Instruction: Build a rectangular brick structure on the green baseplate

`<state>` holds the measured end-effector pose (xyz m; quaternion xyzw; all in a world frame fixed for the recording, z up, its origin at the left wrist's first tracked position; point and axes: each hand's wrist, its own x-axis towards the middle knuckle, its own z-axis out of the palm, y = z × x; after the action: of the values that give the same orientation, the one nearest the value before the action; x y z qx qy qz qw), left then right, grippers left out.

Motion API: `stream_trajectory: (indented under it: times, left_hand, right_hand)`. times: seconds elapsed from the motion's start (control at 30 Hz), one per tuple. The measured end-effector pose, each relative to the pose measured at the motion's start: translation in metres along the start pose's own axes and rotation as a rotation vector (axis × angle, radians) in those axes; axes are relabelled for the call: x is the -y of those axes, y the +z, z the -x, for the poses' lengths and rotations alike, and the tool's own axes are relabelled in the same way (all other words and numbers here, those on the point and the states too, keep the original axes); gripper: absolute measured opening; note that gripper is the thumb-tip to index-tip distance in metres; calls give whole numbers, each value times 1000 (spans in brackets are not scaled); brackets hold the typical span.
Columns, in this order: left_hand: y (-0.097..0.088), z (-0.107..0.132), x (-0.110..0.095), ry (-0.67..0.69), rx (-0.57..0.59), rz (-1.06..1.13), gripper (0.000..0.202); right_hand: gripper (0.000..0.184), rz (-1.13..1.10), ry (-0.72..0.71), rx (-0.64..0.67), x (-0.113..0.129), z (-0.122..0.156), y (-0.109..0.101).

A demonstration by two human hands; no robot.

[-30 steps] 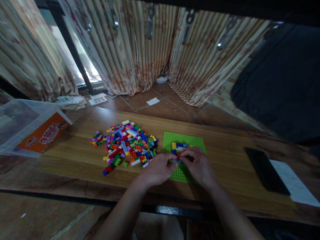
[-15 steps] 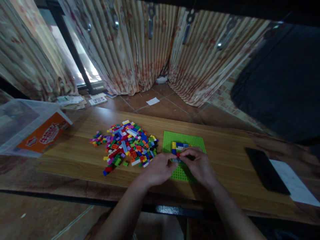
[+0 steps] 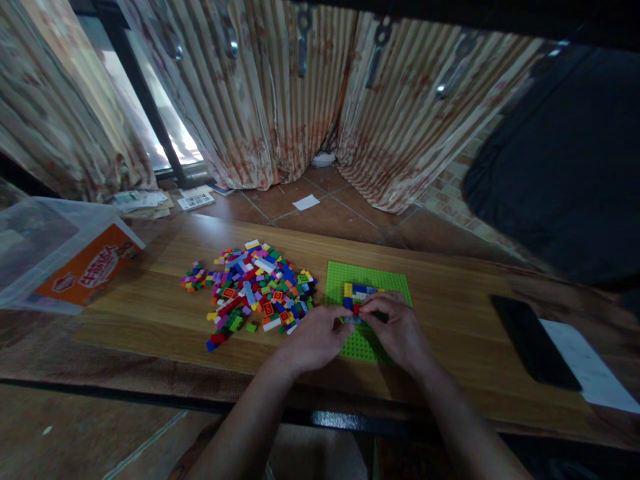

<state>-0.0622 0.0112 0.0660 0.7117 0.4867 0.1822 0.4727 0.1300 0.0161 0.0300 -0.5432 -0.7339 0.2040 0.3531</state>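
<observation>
A green baseplate (image 3: pixel 373 279) lies on the wooden table (image 3: pixel 450 313), with a few yellow, blue and red bricks (image 3: pixel 356 291) stuck on it. My left hand (image 3: pixel 315 337) and my right hand (image 3: pixel 395 327) meet over the plate's near half, fingers curled together in a pinch on a small pale brick (image 3: pixel 353 320) at the built row. Left of the plate lies a heap of loose coloured bricks (image 3: pixel 260 290), and a smaller cluster (image 3: pixel 194 277) sits further left.
A clear plastic box with an orange label (image 3: pixel 75 263) stands at the table's left end. A black phone (image 3: pixel 533 340) and a white sheet (image 3: pixel 590 370) lie at the right. Curtains (image 3: pixel 280 100) and tiled floor are beyond the table.
Both hands stay pinched over the baseplate; they have shifted very slightly away from me. Nothing else has moved.
</observation>
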Motion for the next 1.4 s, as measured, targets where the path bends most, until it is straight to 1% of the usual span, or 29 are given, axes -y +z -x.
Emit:
stream_trajectory:
  times: [0.13, 0.3, 0.57, 0.67, 0.77, 1.0, 1.27, 1.4]
  left_hand:
    - [-1, 0, 0, 5, 14, 8, 39]
    - [-1, 1, -1, 21, -17, -5, 36]
    - [2, -1, -1, 51, -60, -3, 37]
    - [5, -2, -1, 69, -56, -20, 39]
    - [7, -2, 0, 69, -68, -47, 41]
    - [8, -2, 0, 82, -56, -79, 39]
    - [7, -3, -1, 57, -52, -88, 42]
    - [8, -3, -1, 42, -60, -94, 42]
  right_hand:
    - [10, -25, -4, 14, -1, -1, 0]
    - [10, -21, 5, 28, 1, -1, -3]
    - [11, 169, -142, 53, 4, 0, -4]
    - [8, 226, -207, 33, 3, 0, -4]
    - [9, 262, -264, 15, 3, 1, -4]
    - [14, 360, -308, 10, 0, 4, 1]
    - [18, 337, -363, 10, -1, 4, -1]
    - [18, 291, -357, -10, 0, 5, -2]
